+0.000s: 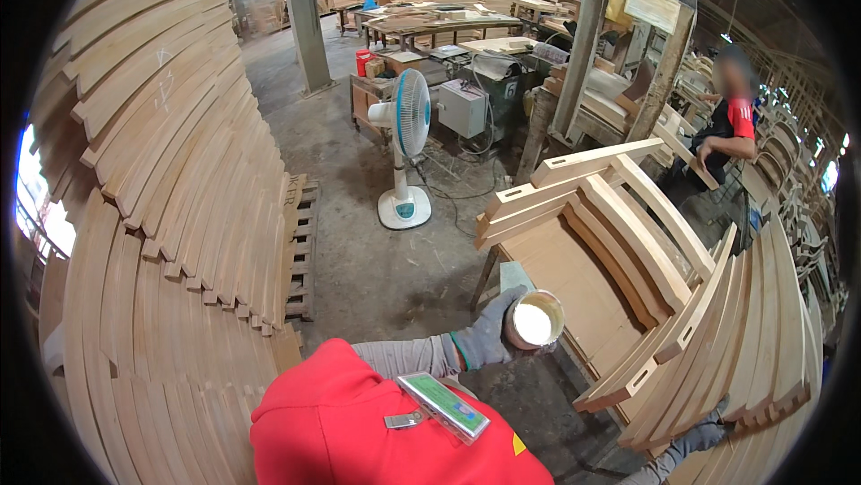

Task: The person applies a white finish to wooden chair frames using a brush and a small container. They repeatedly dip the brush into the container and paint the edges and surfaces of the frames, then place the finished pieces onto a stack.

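My left hand, in a grey glove, is closed around a round open tub and holds it upright near the table's left edge. Creamy white liquid fills the tub, and its rim is stained. At the lower right, my right hand, also gloved, grips the lower end of a curved wooden slat in a fanned stack; part of its fingers is hidden. Between the hands, several curved wooden rails and straight slotted pieces lie on a wooden tabletop.
Tall stacks of curved slats rise at the left beside a wooden pallet. A white standing fan is ahead, its cable across the floor. Machinery with a grey box stands beyond. A co-worker handles wood at the right.
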Tool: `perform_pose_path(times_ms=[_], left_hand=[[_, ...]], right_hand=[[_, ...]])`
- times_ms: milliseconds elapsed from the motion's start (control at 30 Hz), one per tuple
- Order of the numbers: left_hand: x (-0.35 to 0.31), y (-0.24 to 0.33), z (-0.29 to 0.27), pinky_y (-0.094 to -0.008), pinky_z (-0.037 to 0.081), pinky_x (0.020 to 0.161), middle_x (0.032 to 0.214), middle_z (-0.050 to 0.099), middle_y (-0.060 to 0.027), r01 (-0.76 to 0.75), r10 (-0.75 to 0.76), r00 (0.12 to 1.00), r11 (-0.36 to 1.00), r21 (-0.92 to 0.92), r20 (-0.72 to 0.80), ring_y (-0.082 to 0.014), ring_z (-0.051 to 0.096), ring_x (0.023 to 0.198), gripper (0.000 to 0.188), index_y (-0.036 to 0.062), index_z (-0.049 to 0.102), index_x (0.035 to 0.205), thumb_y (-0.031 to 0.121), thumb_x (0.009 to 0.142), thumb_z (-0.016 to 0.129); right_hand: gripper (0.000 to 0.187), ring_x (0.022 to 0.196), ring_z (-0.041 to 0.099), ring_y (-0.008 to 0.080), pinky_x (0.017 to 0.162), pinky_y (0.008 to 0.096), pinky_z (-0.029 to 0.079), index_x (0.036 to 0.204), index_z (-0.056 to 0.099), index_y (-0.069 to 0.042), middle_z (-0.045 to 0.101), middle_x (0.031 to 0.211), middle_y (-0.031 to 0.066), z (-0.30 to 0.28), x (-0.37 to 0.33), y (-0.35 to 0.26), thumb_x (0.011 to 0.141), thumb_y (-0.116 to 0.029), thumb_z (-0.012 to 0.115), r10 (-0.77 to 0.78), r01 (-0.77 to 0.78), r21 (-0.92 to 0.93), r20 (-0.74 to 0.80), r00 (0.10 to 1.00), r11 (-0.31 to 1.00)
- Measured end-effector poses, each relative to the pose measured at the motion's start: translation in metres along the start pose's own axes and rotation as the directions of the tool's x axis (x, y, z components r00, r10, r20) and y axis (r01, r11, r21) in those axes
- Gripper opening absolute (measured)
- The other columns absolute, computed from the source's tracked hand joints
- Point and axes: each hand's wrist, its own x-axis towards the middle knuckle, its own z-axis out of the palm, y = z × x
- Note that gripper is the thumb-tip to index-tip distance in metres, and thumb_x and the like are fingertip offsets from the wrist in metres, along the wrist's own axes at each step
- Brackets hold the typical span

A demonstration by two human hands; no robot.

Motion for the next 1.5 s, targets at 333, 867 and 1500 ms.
perform_pose_path(times_ms=[333, 867, 1500], left_hand=[[-0.003, -0.001, 0.003, -0.0447, 0.048, 0.086, 0.118, 0.054, -0.0118, -0.012, 0.013, 1.000, 0.999, 0.044, -0.009, -0.0289, 0.054, 0.105, 0.046, 0.0102, 0.048, 0.122, 0.043, 0.090, 0.041], [-0.004, -0.002, -0.005, -0.0445, 0.050, 0.080, 0.114, 0.057, -0.0095, 0.009, -0.010, 0.999, 1.000, 0.012, 0.053, -0.0292, 0.056, 0.101, 0.046, 0.0119, 0.050, 0.120, 0.046, 0.090, 0.041], [-0.006, 0.001, -0.005, -0.0423, 0.049, 0.081, 0.114, 0.057, -0.0055, 0.013, -0.013, 1.000, 0.998, 0.065, 0.003, -0.0237, 0.056, 0.102, 0.044, 0.0154, 0.052, 0.118, 0.047, 0.089, 0.042]], right_hand=[[0.055, 0.082, 0.061, 0.0238, 0.071, 0.0302, 0.049, 0.112, 0.054, 0.001, 0.062, 0.104, 0.0143, -0.005, 0.003, 0.005, 0.077, -0.038, 0.071, 0.019, -0.020, 0.071, 0.004, 1.000, 0.997], [0.047, 0.081, 0.062, 0.0267, 0.070, 0.0313, 0.051, 0.109, 0.055, 0.003, 0.063, 0.100, 0.0177, -0.007, 0.009, 0.003, 0.079, -0.029, 0.070, -0.005, 0.004, 0.024, 0.030, 1.000, 1.000], [0.063, 0.084, 0.061, 0.0251, 0.074, 0.0319, 0.048, 0.111, 0.056, 0.001, 0.064, 0.100, 0.0127, -0.006, 0.014, 0.018, 0.073, -0.047, 0.070, 0.065, -0.060, -0.114, 0.037, 0.997, 0.992]])
